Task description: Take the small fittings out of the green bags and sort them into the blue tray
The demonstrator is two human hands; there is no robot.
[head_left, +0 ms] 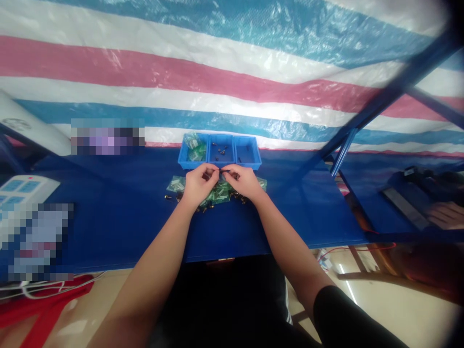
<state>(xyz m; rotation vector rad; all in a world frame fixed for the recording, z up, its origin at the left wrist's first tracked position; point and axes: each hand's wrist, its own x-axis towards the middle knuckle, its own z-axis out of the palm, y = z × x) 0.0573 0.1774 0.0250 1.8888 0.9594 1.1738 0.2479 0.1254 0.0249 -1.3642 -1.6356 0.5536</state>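
Observation:
My left hand [200,183] and my right hand [244,181] meet in front of the blue three-part bin [220,164]. The fingertips of both are pinched on a small dark part [222,170], too small to name. Below them lie green-tinted plastic bags [219,195] with pale metal pieces showing through. Several loose screws, dark and brassy, are scattered around the bags, one screw [167,197] at the left. In the bin, the left compartment holds a green-tinted bag [195,151], the middle a few small screws [220,151], and the right one small dark piece [239,160].
A white power strip [31,188] lies on the blue table [119,212] at left, near a blurred-out item. Blue frame bars [377,108] slope down at right. Another person's hand [447,214] is at the far right. Striped sheeting [224,63] hangs behind.

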